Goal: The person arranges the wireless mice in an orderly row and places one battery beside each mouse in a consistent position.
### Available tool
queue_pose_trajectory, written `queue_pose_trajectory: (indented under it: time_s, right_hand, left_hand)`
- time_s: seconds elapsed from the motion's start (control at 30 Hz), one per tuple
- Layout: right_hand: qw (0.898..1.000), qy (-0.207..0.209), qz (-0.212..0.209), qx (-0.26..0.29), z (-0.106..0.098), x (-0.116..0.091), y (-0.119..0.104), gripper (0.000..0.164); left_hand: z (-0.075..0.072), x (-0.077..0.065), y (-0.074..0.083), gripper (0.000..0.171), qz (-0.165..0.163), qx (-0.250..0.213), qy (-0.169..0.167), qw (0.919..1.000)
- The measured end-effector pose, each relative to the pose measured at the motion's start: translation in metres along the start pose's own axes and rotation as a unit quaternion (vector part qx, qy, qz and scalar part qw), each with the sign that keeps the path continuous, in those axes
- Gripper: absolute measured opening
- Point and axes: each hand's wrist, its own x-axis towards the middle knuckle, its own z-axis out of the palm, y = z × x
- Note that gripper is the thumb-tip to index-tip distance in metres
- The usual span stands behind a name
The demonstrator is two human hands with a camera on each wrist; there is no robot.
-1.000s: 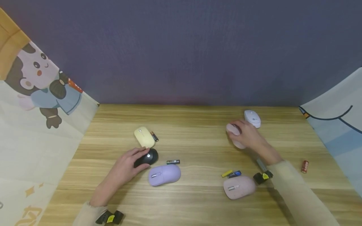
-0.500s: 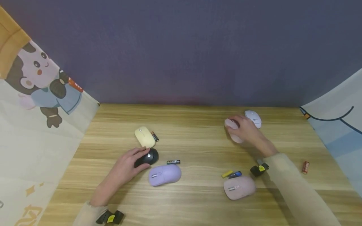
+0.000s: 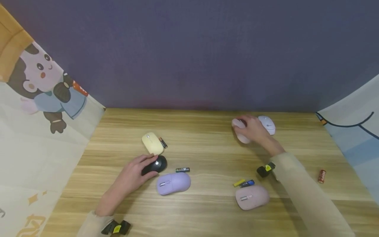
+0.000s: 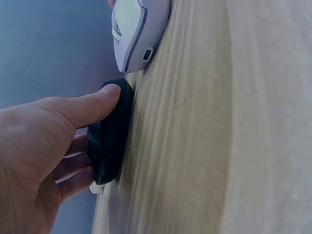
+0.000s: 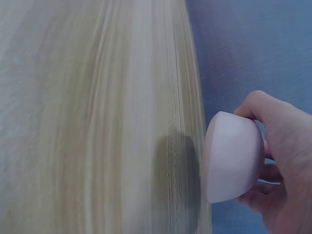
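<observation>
My left hand (image 3: 133, 172) grips a black computer mouse (image 3: 160, 163) on the table. The left wrist view has its thumb along one side of the black mouse (image 4: 114, 139) and the fingers behind the other. At the back right, my right hand (image 3: 255, 130) holds a pale pink mouse (image 3: 242, 135) between thumb and fingers. In the right wrist view this pink mouse (image 5: 234, 156) is tilted, its shadow on the wood beside it. A white mouse (image 3: 267, 125) stands right behind the right hand, partly covered by it. A yellow mouse (image 3: 152, 144) touches the left fingertips' area.
A purple mouse (image 3: 174, 183) lies beside a dark battery (image 3: 182, 170). Another pink mouse (image 3: 252, 197) has a yellow battery (image 3: 239, 183) and a blue battery (image 3: 247, 183) behind it. A black-and-copper battery (image 3: 163, 143) lies by the yellow mouse, a red battery (image 3: 321, 176) far right.
My right hand has carried the pale pink mouse toward the back of the table and slightly left, closer in front of the white mouse. The left hand stays on the black mouse.
</observation>
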Motion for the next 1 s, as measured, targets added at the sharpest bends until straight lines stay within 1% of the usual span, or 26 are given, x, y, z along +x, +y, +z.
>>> queue_pose_trajectory:
  time_s: [0.3, 0.5, 0.63, 0.83, 1.0]
  right_hand:
    - [1.000, 0.008, 0.021, 0.010, 0.007, 0.014, -0.002, 0.055]
    - [0.999, 0.010, 0.033, -0.001, 0.013, 0.022, -0.004, 0.057]
    - [0.999, 0.007, 0.042, 0.001, 0.017, 0.028, -0.007, 0.058]
    - [0.998, -0.001, 0.068, 0.013, 0.020, 0.036, -0.015, 0.059]
    - [0.996, 0.018, 0.085, 0.024, 0.024, 0.042, -0.020, 0.058]
  left_hand:
    - [0.003, 0.001, 0.000, 0.058, 0.001, -0.001, -0.001, 1.0000]
    - [0.003, 0.001, -0.001, 0.058, 0.001, -0.006, 0.001, 1.0000]
    - [0.003, 0.000, -0.001, 0.058, -0.001, -0.007, 0.003, 1.0000]
    - [0.003, -0.001, -0.001, 0.058, -0.005, -0.004, 0.000, 1.0000]
    - [0.002, 0.000, -0.001, 0.058, -0.008, -0.002, -0.004, 1.0000]
